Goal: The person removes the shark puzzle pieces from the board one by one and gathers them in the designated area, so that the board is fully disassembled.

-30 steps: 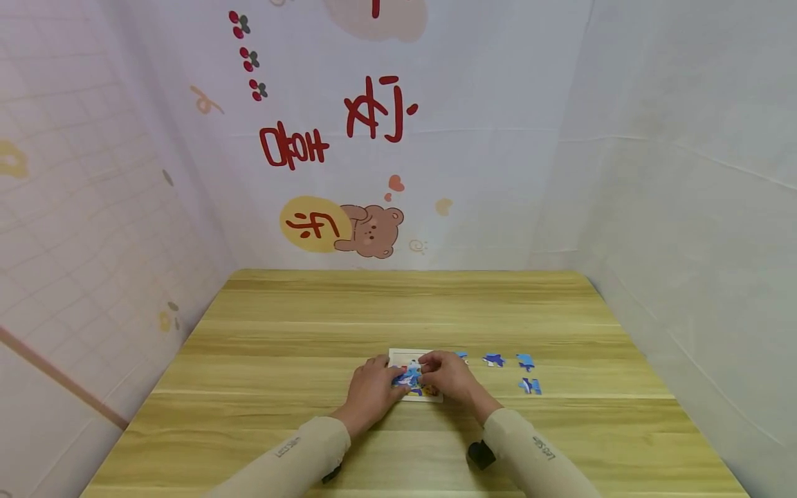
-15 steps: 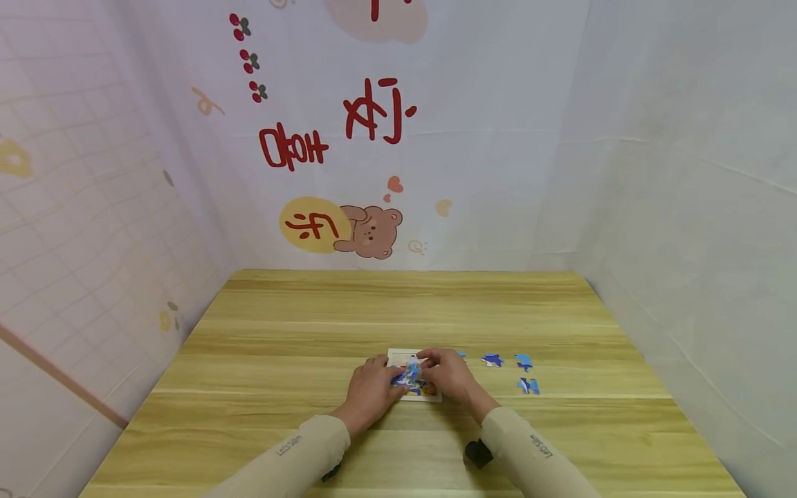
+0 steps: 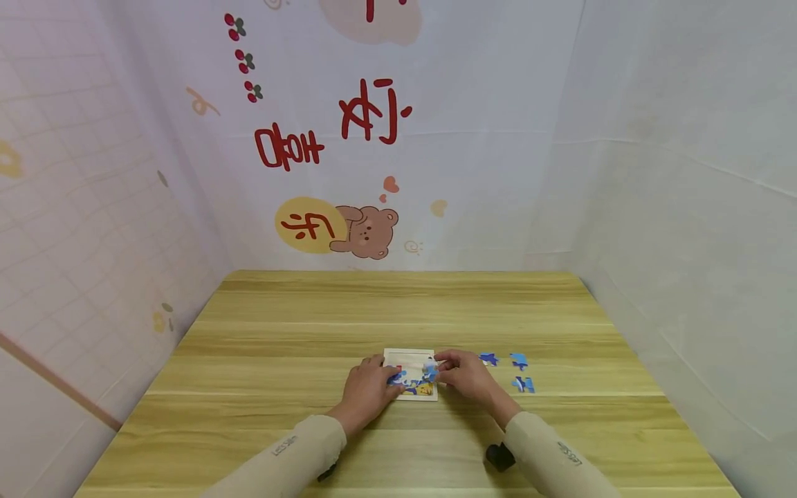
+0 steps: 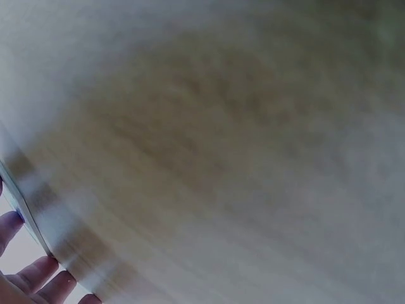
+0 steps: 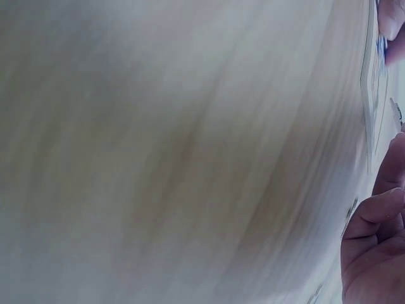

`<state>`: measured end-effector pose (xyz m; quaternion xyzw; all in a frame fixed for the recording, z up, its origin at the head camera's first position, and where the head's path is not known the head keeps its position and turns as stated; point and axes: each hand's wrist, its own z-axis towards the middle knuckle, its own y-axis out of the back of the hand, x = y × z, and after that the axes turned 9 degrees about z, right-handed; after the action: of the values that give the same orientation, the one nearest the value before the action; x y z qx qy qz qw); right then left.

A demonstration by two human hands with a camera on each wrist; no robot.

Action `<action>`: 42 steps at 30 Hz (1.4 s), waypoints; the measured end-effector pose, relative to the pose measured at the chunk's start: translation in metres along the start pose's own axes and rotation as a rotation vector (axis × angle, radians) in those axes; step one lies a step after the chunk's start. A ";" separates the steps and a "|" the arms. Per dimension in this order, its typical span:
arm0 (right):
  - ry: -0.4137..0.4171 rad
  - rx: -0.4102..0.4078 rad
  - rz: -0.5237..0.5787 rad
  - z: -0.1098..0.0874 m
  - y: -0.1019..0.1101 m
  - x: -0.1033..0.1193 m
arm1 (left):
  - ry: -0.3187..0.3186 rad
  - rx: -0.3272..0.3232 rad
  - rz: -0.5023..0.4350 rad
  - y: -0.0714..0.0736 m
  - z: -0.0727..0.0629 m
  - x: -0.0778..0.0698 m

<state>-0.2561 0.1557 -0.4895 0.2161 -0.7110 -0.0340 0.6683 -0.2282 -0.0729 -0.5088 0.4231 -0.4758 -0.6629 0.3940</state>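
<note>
Over the right side of the tray [image 3: 418,398], the right hand [image 3: 465,374] pinches a puzzle piece [image 3: 430,370] (a loose pinch might drop it crooked). Fingers spread, the left hand [image 3: 366,386] touches the tray's left edge.

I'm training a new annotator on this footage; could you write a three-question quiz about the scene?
1. In the head view, how many loose puzzle pieces can be seen lying right of the puzzle tray?
2. Fill in: the left hand touches the tray's ___ side.
3. Whose fingers hold the raised piece?
A) left hand
B) right hand
C) neither

Key: 1. three; 2. left; 3. B
</note>
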 end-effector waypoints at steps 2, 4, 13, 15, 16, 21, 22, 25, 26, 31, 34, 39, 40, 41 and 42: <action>-0.012 -0.011 0.015 -0.002 0.008 -0.003 | -0.004 -0.001 -0.002 0.000 0.001 -0.001; -0.020 -0.016 0.023 -0.005 0.017 -0.006 | -0.007 -0.002 -0.007 -0.001 0.001 -0.002; 0.002 0.005 -0.067 -0.017 0.048 -0.016 | 0.008 -0.002 -0.036 0.002 0.001 -0.002; 0.005 0.003 -0.066 -0.018 0.053 -0.019 | 0.007 -0.004 -0.034 0.001 0.001 -0.002; 0.006 0.002 -0.063 -0.019 0.055 -0.020 | 0.005 -0.005 -0.033 0.001 0.001 -0.001; 0.047 0.019 -0.064 -0.021 0.067 -0.026 | -0.001 -0.004 -0.042 0.002 0.001 -0.001; 0.054 0.024 -0.072 -0.022 0.070 -0.027 | -0.005 -0.004 -0.043 0.002 0.001 -0.001; 0.056 0.021 -0.088 -0.024 0.077 -0.031 | -0.008 -0.002 -0.041 0.001 0.002 -0.002; 0.049 0.016 -0.090 -0.025 0.080 -0.031 | -0.011 -0.005 -0.038 0.000 0.002 -0.002; 0.038 -0.003 -0.119 -0.027 0.090 -0.035 | -0.008 -0.002 -0.034 0.001 0.002 -0.003; 0.048 -0.005 -0.163 -0.028 0.095 -0.036 | -0.007 0.003 -0.030 0.002 0.001 -0.003; 0.065 -0.005 -0.261 -0.029 0.103 -0.036 | -0.008 0.008 -0.029 0.003 0.002 -0.005; 0.067 -0.005 -0.275 -0.029 0.104 -0.036 | -0.007 0.010 -0.029 0.003 0.002 -0.005; 0.072 -0.006 -0.292 -0.029 0.104 -0.037 | -0.009 0.009 -0.029 0.004 0.002 -0.005; 0.078 -0.002 -0.304 -0.029 0.105 -0.036 | -0.008 0.011 -0.029 0.003 0.002 -0.005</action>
<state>-0.2547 0.2703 -0.4853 0.3220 -0.6436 -0.1270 0.6826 -0.2280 -0.0686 -0.5041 0.4294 -0.4747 -0.6675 0.3803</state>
